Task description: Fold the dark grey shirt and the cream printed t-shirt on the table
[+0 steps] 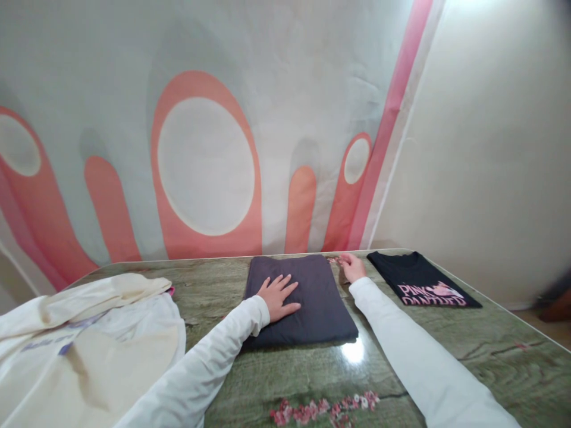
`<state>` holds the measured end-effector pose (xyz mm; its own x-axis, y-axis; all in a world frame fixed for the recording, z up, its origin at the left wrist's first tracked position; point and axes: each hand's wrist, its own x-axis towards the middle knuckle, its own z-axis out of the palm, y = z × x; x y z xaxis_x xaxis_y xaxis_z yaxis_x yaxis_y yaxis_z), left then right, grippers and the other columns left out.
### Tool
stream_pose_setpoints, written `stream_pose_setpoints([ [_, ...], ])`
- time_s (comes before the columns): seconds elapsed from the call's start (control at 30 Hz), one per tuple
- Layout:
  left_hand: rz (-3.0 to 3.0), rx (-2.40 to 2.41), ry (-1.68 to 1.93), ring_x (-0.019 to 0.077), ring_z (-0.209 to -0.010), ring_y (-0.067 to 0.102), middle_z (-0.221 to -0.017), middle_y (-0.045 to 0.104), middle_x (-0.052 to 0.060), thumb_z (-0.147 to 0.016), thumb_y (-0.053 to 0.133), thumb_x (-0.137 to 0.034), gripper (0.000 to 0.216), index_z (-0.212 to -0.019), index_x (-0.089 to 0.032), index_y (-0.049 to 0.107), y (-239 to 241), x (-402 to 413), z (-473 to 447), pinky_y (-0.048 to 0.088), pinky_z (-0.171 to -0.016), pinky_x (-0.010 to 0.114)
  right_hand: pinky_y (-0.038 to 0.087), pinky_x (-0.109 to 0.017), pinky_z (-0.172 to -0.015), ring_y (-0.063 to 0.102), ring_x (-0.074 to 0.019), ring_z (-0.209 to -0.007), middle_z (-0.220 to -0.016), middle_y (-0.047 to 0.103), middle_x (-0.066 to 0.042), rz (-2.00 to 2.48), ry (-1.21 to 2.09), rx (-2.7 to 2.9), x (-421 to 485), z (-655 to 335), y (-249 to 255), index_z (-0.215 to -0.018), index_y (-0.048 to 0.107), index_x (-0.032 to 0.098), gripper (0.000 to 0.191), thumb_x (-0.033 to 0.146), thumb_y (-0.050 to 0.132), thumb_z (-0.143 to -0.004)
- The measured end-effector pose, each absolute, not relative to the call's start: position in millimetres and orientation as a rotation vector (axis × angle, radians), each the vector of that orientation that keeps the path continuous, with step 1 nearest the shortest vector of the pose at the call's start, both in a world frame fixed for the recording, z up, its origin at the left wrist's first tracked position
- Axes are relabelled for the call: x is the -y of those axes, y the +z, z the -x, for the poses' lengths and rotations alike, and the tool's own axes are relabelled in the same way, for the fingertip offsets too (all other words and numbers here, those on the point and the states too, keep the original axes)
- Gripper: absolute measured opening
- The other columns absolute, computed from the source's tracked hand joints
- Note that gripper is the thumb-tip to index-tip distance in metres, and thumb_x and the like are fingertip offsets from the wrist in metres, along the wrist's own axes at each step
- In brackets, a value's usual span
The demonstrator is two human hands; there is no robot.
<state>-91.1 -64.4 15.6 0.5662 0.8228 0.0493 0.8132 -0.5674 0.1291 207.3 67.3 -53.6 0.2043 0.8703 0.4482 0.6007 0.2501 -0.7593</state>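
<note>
A dark purple-grey garment (312, 297), folded into a flat rectangle, lies on the table in front of me. My left hand (279, 297) rests palm down on its left half, with the fingers spread. Just beyond the garment's far right corner is my right hand (353, 268), low over the table. Its fingers are loosely bent, with a gap between thumb and forefinger and no cloth visible between them.
On the right of the table (241, 392) lies a folded black T-shirt (414, 276) with pink lettering. A crumpled cream garment (125, 351) with purple print covers the left side. Behind the table's far edge stands a grey and coral patterned wall (276, 119).
</note>
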Motion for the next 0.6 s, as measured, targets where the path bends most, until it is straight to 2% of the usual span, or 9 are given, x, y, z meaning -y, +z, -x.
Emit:
stream_pose_setpoints([
  [0.13,-2.614,-1.515,0.207,0.0304,-0.126,0.019,-0.139,0.022,0.006,-0.078,0.034,-0.059,0.061,-0.131,-0.028,0.029,19,48,105,0.018,-0.096,0.054,0.046,-0.033,-0.079,0.061,-0.0164,-0.081,-0.089,0.066,-0.007,1.412,0.326,1.55,-62,-203,-46,-0.091,0.059,0.015,0.024,0.02,0.046,-0.072],
  [0.23,-2.437,-1.743,0.433,0.0286,-0.124,0.024,-0.135,0.03,0.013,-0.074,0.053,-0.04,0.06,-0.127,-0.016,0.038,23,26,128,0.021,-0.1,0.043,0.046,-0.033,-0.079,0.06,-0.017,-0.082,-0.091,0.065,-0.008,1.401,0.334,1.596,-58,-199,-40,-0.092,0.059,0.015,0.024,0.025,0.048,-0.073],
  [0.33,-2.169,-1.951,0.685,0.0256,-0.118,0.035,-0.123,0.045,0.016,-0.067,0.062,-0.021,0.054,-0.117,-0.008,0.045,20,8,153,0.025,-0.1,0.034,0.047,-0.032,-0.076,0.061,-0.0169,-0.079,-0.089,0.065,-0.008,1.396,0.366,1.654,-55,-190,-38,-0.095,0.058,0.015,0.028,0.029,0.051,-0.073],
  [0.5,-1.784,-2.006,0.938,0.0209,-0.091,0.057,-0.111,0.053,0.015,-0.058,0.071,-0.019,0.071,-0.12,-0.011,0.037,-2,-13,179,0.042,-0.083,0.033,0.046,-0.032,-0.077,0.06,-0.018,-0.082,-0.097,0.063,-0.011,1.397,0.383,1.759,-54,-175,-41,-0.101,0.056,0.014,0.039,0.033,0.06,-0.066],
  [0.6,-1.607,-1.934,1.095,0.0151,-0.077,0.061,-0.108,0.054,0.015,-0.052,0.076,-0.016,0.08,-0.121,-0.011,0.035,-15,-24,187,0.048,-0.072,0.027,0.046,-0.033,-0.075,0.06,-0.0182,-0.08,-0.096,0.063,-0.011,1.415,0.358,1.796,-57,-173,-43,-0.099,0.057,0.014,0.036,0.03,0.06,-0.067],
])
